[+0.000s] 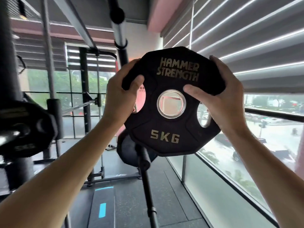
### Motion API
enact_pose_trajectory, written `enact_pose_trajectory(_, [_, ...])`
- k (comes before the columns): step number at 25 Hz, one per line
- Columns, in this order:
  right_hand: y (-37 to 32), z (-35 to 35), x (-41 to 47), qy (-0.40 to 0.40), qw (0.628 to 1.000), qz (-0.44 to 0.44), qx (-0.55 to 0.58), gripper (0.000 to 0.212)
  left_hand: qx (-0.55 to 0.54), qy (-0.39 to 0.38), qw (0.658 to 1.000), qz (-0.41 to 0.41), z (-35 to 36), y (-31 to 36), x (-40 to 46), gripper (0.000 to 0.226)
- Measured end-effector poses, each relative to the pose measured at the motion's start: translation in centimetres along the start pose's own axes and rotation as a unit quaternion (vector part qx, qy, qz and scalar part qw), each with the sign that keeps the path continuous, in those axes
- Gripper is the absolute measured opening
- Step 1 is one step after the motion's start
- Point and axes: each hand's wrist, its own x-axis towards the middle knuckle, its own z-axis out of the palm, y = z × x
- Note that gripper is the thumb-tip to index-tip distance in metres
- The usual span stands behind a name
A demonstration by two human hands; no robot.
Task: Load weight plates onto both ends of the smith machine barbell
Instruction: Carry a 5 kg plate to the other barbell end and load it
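A black 5 KG weight plate [167, 129] marked HAMMER STRENGTH is held upright in front of me, its steel-ringed centre hole facing me. My left hand [120, 94] grips its left edge, thumb through a grip slot. My right hand [225, 99] grips its right edge, thumb by the centre hole. At the left edge, blurred, another black plate [28, 129] sits on a bar end [6, 137]. A dark plate [128, 150] sits behind and below the held one, on a slanted black post [148, 183].
The machine's black upright [8, 60] stands at far left, with steel guide rods [47, 63] and a rack [85, 96] behind. A large window with blinds [246, 38] runs along the right. Dark rubber flooring [125, 203] lies below.
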Motion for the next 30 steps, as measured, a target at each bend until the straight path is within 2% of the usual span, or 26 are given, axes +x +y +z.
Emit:
enact_pose_trajectory(6, [-7.8,12.9,-3.5,0.0,0.993,0.007,0.122,0.057,0.069,0.024,0.997,0.0,-16.0,-0.7,0.1,0.04])
enact_pose_trajectory(16, [-16.7,29.6,-9.9,-0.093,0.97,0.06,0.215,0.048,0.163,0.046,0.982,-0.084,-36.0,-1.3,-2.2,0.033])
enact_pose_trajectory(19, [-18.5,33.5,-12.0,-0.122,0.962,0.078,0.233,0.044,0.186,0.059,0.975,-0.108,-40.1,-2.0,-3.5,0.037])
enact_pose_trajectory(22, [-19.6,36.7,-14.4,-0.128,0.958,0.097,0.24,0.053,0.211,0.06,0.968,-0.123,-43.4,-2.8,-4.7,0.037])
enact_pose_trajectory(27, [-20.3,39.1,-16.9,-0.153,0.961,0.109,0.204,0.06,0.211,0.069,0.962,-0.159,-46.6,-4.7,-6.4,0.038])
enact_pose_trajectory(30, [-20.7,39.5,-17.6,-0.161,0.96,0.116,0.2,0.055,0.197,0.07,0.964,-0.167,-47.4,-5.5,-6.9,0.037])
